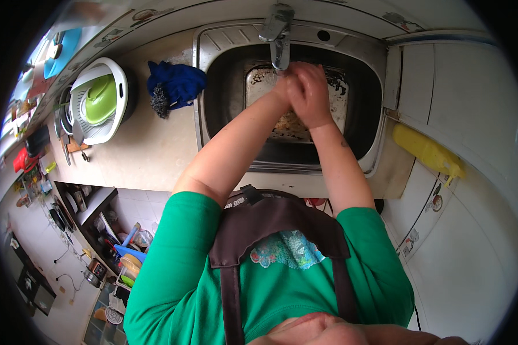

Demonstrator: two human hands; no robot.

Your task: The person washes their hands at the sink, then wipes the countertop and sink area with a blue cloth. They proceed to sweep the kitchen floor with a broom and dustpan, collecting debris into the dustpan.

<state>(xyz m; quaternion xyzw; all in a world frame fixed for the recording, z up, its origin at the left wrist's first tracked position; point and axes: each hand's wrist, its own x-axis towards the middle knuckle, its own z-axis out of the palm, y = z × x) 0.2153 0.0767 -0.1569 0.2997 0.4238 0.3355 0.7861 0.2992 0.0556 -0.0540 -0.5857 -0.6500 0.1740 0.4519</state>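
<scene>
My left hand [283, 86] and my right hand [311, 88] are pressed together under the spout of a chrome faucet [279, 39]. The right one lies over the left, hiding most of it, and both look wet. Whether anything is held between them cannot be seen. Below them, a rectangular metal baking tray [330, 110] with dark and brown burnt stains lies in the stainless steel sink [224, 101]. My forearms cover part of the tray.
Left of the sink, a blue cloth [177, 82] and a steel wool scourer [159, 101] lie on the counter [134, 159]. Farther left stands a white colander [120, 86] holding a green bowl [101, 101]. A yellow plastic bottle [425, 148] is at the right.
</scene>
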